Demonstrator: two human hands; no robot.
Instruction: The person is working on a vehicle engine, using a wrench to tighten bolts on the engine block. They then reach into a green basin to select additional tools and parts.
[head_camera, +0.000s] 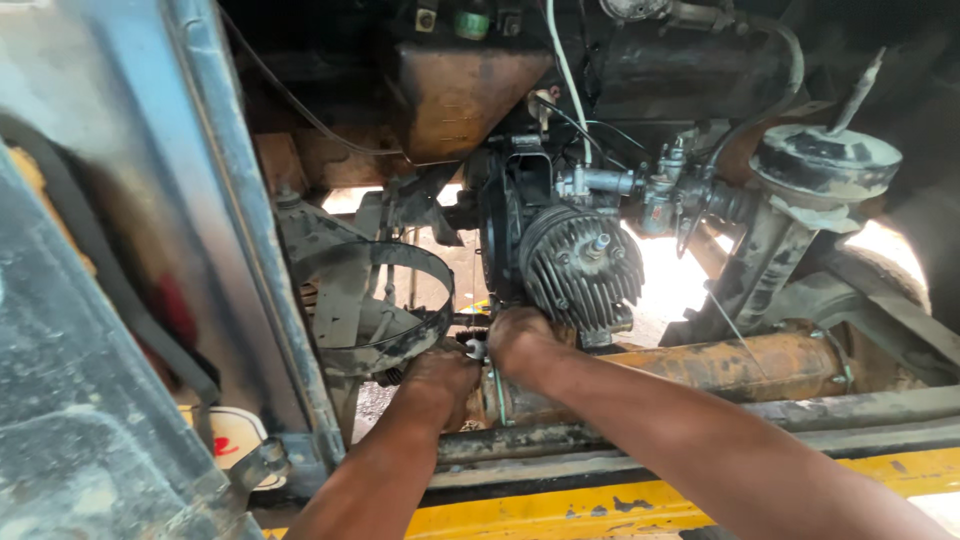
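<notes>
While both hands work below the finned cylinder head (580, 262) | left hand (440, 380) curled on small metal fitting (476, 348) just under it | right hand (520, 342) closed beside fitting, grasp unclear | fitting appears still mounted; head, carburettor (640, 188) attached | removal judged early.
</notes>
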